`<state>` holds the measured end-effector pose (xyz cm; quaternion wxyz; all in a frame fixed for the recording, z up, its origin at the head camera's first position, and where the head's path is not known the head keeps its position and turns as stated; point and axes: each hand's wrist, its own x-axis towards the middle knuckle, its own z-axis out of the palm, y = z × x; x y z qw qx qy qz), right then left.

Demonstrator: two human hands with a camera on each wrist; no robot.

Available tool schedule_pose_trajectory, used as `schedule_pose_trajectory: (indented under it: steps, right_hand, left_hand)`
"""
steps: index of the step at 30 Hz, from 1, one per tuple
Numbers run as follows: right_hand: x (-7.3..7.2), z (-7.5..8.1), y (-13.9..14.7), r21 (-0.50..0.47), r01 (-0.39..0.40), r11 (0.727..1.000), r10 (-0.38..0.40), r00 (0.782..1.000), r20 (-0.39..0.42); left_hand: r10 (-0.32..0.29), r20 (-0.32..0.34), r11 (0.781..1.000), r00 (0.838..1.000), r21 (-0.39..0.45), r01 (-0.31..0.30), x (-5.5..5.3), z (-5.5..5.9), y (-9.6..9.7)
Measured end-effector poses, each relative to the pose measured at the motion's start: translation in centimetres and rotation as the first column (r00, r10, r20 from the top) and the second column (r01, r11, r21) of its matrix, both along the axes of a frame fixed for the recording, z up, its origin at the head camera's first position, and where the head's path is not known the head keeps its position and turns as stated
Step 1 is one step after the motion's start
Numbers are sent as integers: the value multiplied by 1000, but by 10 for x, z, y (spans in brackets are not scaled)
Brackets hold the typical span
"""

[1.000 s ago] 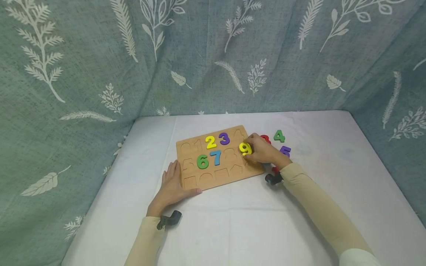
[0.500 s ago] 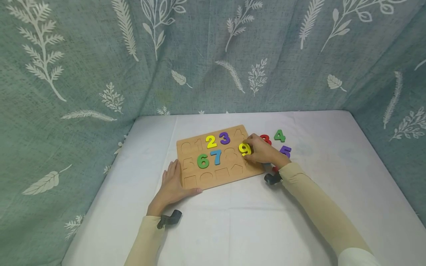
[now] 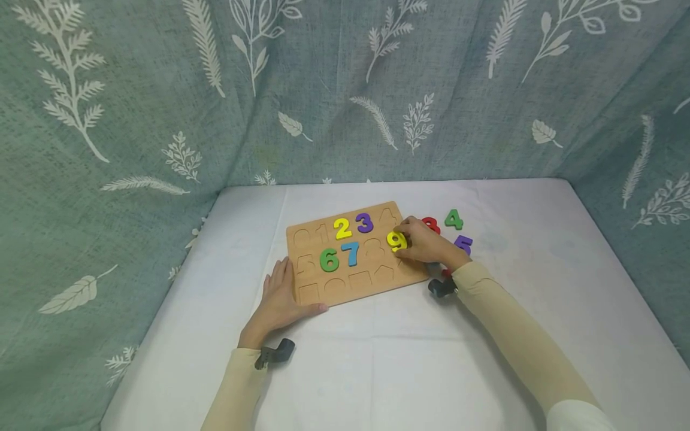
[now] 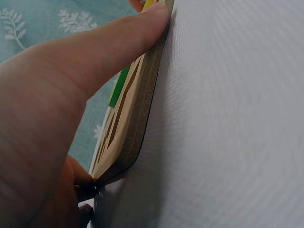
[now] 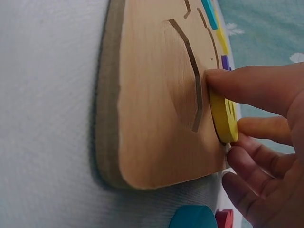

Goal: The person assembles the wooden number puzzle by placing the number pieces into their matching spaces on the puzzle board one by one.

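A wooden number puzzle board (image 3: 396,276) lies slanted on the table. My left hand (image 3: 276,306) has its fingers straight along the board's left edge and its thumb against the near edge. In the left wrist view the thumb (image 4: 118,45) touches the board's rim. At the right side of the board, my right hand (image 3: 428,242) pinches a yellow number 9 (image 3: 396,242) between thumb and fingers. The right wrist view has this yellow 9 (image 5: 220,114) at the board's surface; whether it is fully seated is unclear. Part of it is covered by the fingers.
A yellow 2 (image 3: 342,228), purple 3 (image 3: 364,222), green 6 (image 3: 329,260) and blue 7 (image 3: 350,254) sit on the board among bare recesses. Right of it lie a green 4 (image 3: 454,219), purple 5 (image 3: 463,244) and a partly hidden red piece (image 3: 430,225). A patterned curtain (image 3: 323,120) hangs behind.
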<state>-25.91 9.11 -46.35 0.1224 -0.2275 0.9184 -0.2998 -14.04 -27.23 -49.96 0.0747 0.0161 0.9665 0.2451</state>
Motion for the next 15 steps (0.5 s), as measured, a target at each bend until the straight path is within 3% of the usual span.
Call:
schedule_pose_trajectory:
  steps: [15]
  right_hand:
    - [-2,-2,1,-18,10,1000,-10,1000,13]
  left_hand:
    - [7,-1,1000,1000,14,-7,-1,-2,-1]
